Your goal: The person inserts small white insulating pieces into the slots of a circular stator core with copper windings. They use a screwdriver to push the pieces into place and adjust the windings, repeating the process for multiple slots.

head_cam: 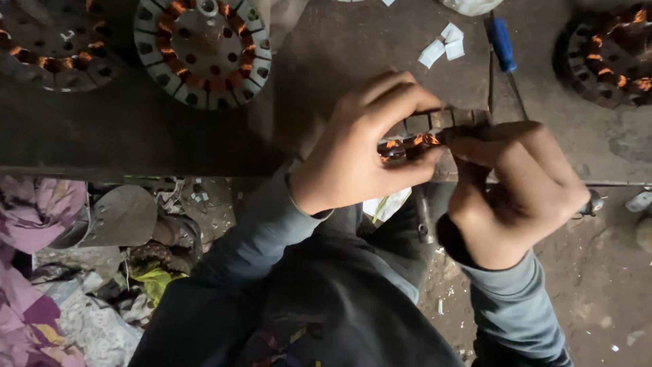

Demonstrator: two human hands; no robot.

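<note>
I hold a round motor stator [435, 126] on edge between both hands at the front edge of a dark workbench [326, 61]. Its grey steel teeth and orange copper windings show between my fingers. My left hand [360, 149] wraps over its left side, fingers on top and thumb below. My right hand [519, 187] grips its right side, and most of the stator is hidden behind it. Both sleeves are grey-blue.
Three more stators lie flat on the bench: one light-rimmed [202, 49], one at far left [51, 44], one at far right [608, 54]. A blue-handled screwdriver [502, 47] and white paper scraps [443, 44] lie behind my hands. Cloth and rubbish [47, 272] cover the floor at left.
</note>
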